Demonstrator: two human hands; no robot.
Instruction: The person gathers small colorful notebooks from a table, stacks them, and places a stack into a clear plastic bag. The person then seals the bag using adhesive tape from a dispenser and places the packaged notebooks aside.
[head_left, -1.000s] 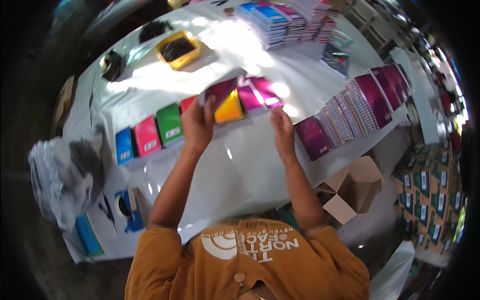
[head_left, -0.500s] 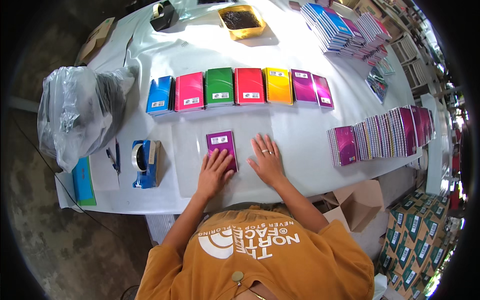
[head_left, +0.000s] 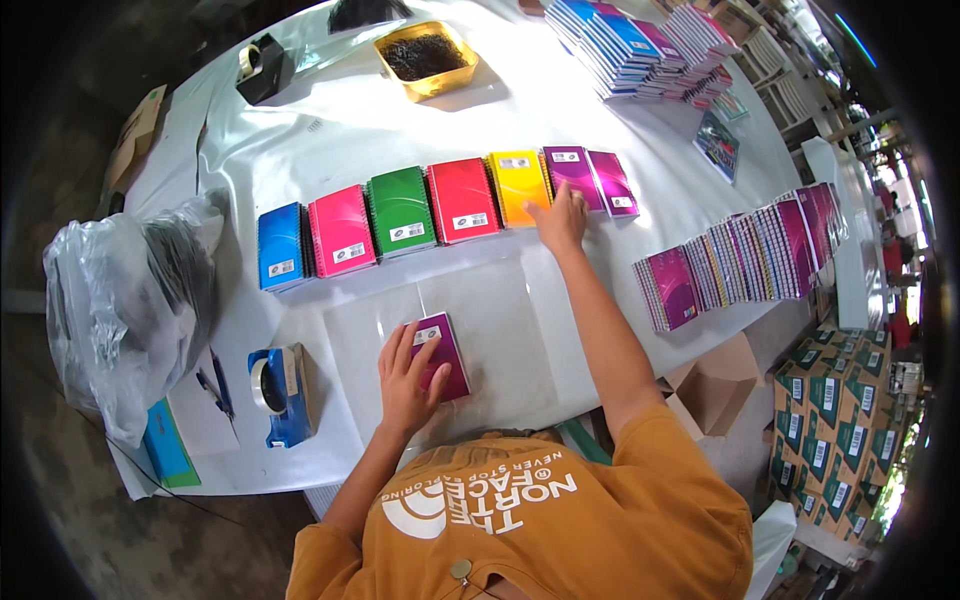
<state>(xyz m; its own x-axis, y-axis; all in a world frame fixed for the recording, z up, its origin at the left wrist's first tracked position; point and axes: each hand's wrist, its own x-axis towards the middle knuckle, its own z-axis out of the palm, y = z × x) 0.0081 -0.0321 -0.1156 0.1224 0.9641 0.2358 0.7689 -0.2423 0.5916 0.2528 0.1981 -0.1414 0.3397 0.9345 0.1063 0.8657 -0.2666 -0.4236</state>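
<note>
A purple spiral notebook (head_left: 456,372) with a white label lies on a clear sheet in front of me. My left hand (head_left: 406,378) rests on its left side, fingers spread. My right hand (head_left: 563,222) is stretched out to the row of notebook stacks. Its fingers are over the lower part of a purple notebook (head_left: 567,163), and its thumb is by the edge of the yellow notebook (head_left: 515,178); the fingers look apart. Along the same row lie a red notebook (head_left: 462,195), a green one (head_left: 398,200), a pink one (head_left: 340,222), a blue one (head_left: 282,240) and another purple one (head_left: 612,180).
A blue tape dispenser (head_left: 290,405) stands left of the sheet, near a plastic bag (head_left: 120,310) of dark items. A yellow tub (head_left: 465,72) and a black tape dispenser (head_left: 262,72) are at the back. More notebooks (head_left: 672,288) line the right, with tall stacks (head_left: 625,60) behind.
My right hand has moved from the table beside the notebook forward to the purple stack in the row. My left hand stays on the near notebook, shifted toward its left edge. The view has turned.
</note>
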